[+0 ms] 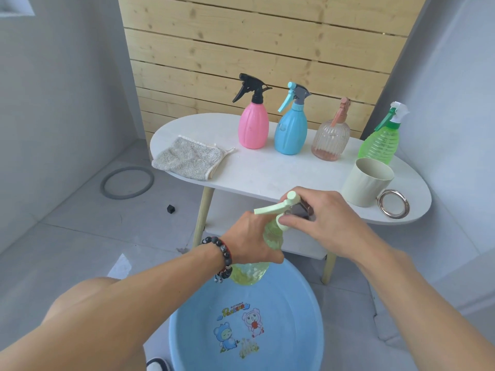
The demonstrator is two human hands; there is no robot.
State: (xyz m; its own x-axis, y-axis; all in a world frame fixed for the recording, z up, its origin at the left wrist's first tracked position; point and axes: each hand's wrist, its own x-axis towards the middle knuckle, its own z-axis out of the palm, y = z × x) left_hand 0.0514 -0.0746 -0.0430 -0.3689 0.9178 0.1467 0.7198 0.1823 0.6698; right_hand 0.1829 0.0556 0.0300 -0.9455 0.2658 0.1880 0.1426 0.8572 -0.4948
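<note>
A pale green clear spray bottle (pixel 250 273) hangs over a blue basin (pixel 302 311) on the floor. My left hand (pixel 249 241), with a bead bracelet at the wrist, grips the bottle's body. My right hand (pixel 318 219) holds the light green spray head (pixel 284 206) at the bottle's neck, fingers curled round it. The trigger points to the left. The basin has cartoon figures printed on its bottom.
A white oval table (pixel 267 172) carries a pink bottle (pixel 253 127), a blue bottle (pixel 290 131), a clear pinkish bottle (pixel 330 139), a green bottle (pixel 380 141), a cream cup (pixel 365 182), a metal ring (pixel 393 203) and a grey cloth (pixel 187 159). A grey ring (pixel 127 182) lies on the floor.
</note>
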